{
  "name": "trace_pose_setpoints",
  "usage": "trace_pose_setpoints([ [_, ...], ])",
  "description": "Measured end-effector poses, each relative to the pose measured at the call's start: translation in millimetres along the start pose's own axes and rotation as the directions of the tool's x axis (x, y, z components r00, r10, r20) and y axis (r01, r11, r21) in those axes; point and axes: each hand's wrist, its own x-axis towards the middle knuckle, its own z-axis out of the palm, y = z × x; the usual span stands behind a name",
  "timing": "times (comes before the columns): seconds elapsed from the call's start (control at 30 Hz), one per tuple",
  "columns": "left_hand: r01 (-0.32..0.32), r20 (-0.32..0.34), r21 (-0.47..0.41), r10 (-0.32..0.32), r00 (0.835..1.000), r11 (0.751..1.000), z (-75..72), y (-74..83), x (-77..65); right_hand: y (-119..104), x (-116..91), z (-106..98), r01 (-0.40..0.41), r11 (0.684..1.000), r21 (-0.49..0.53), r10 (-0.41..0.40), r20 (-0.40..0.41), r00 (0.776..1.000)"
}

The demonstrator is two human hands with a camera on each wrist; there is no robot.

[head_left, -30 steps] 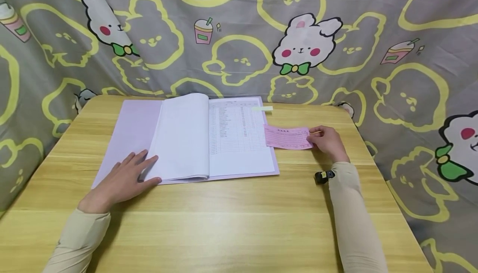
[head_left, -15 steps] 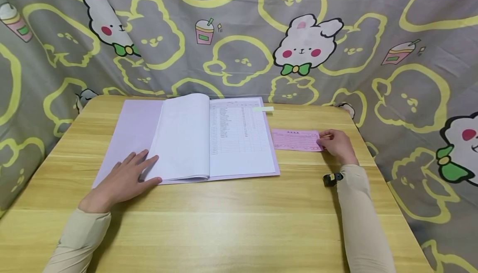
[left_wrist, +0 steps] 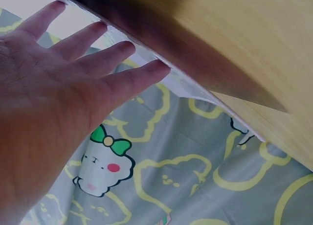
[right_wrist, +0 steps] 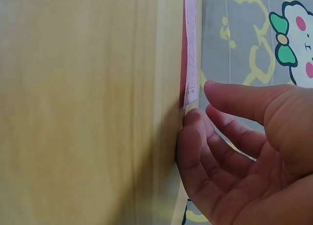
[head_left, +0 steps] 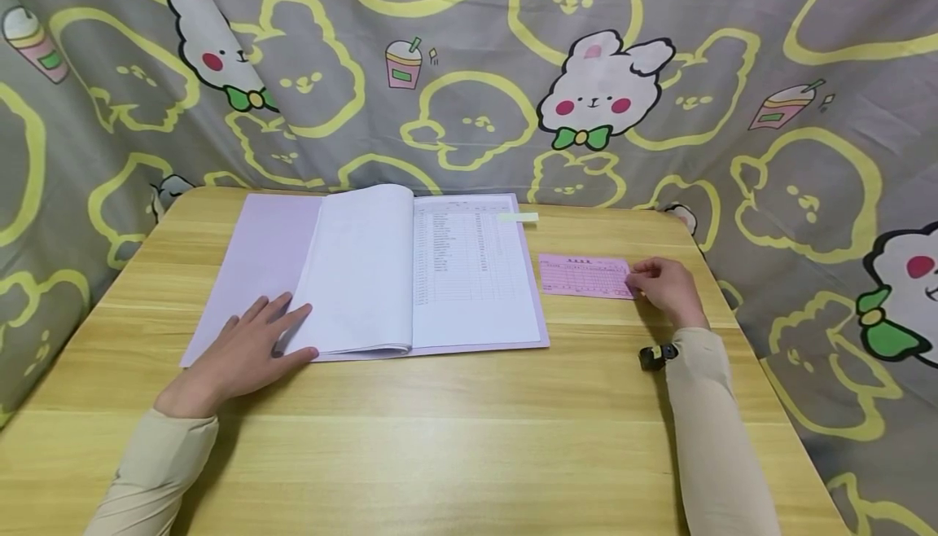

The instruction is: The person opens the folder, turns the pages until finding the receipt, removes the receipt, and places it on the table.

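Observation:
An open lilac folder [head_left: 269, 243] lies on the wooden table with its pages turned left over the cover. My left hand [head_left: 245, 349] rests with spread fingers on the folder's lower left part, beside the blank page [head_left: 362, 275]. On the right lies a printed sheet [head_left: 472, 316] with a table of rows. Right of the folder is a pink printed slip [head_left: 586, 277], flat on the table. My right hand [head_left: 668, 287] is at its right end; in the right wrist view the thumb [right_wrist: 234, 99] stands apart from the loosely bent fingers, near the slip's corner [right_wrist: 190, 90].
A pale green sticky tab [head_left: 519, 217] sticks out from the sheet's upper right edge. The wooden table [head_left: 440, 446] extends in front of the folder. A grey cartoon-print curtain [head_left: 469, 39] hangs close behind and beside the table.
My right hand has drawn the pink slip right, away from the folder's edge, and the slip now lies flat beside it. The left hand stays in place.

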Motion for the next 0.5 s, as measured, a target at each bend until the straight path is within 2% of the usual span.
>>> trace_pose_setpoints([
  [0.2, 0.004, -0.003, -0.008, -0.004, 1.000, 1.000, -1.1, 1.3, 0.2, 1.1, -8.4, -1.0, 0.022, 0.999, -0.025, -0.022, 0.009, 1.000],
  [0.5, -0.004, -0.029, -0.006, 0.004, 1.000, 1.000, -1.6, 0.6, -2.0, -3.0, -30.7, -0.6, 0.153, 0.983, -0.098, -0.148, 0.049, 0.988],
])
